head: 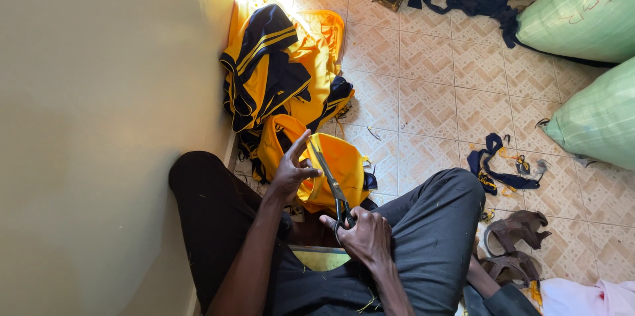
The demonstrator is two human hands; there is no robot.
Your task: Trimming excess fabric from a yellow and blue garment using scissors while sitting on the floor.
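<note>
Scissors sat in the right hand, fingers closed through the loop handles near the person's lap, blades shut or nearly so, hard to tell which. Long axis ran from the handles up and to the left, away from the body, tip ending by the left hand's thumb. Left hand lay just beyond, pinching an edge of the yellow garment, thumb up, fingers curled into the cloth; blades lay across that cloth, touching or just above it. So the fabric lay ahead of the right-hand grip, along the blade line, with the left hand nearer to it. Garment draped between the knees of the dark trousers onto the tiled floor. Farther out, a heap of yellow and navy garments rested against the wall. Navy scraps and sandals lay to the right, green sacks beyond at the floor's far right.
</note>
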